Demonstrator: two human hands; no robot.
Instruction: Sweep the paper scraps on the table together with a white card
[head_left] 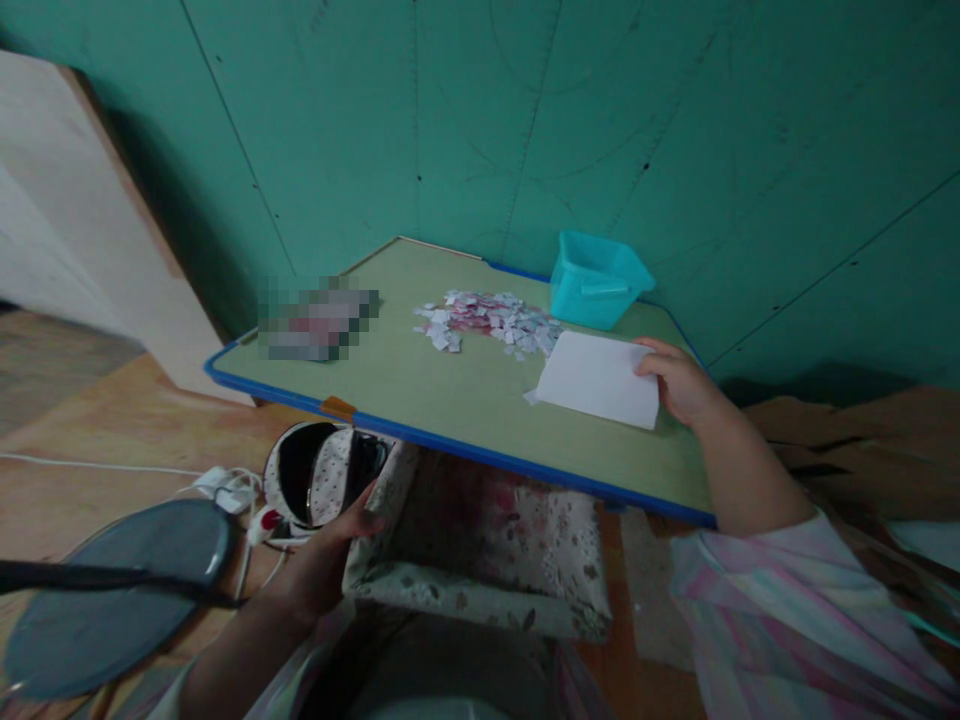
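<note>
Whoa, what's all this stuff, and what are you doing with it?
A person is using both hands at a small table. The right hand holds a white card by one side, right beside a loose pile of little paper-like scraps. The left hand holds the side of a patterned box, open side up, at the table's near edge. The scraps are lying on the tabletop, and a turquoise bucket stands behind them, near the green wall.

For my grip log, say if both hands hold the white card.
No, the right fingers hold the white card while the left fingers grip the patterned box.
</note>
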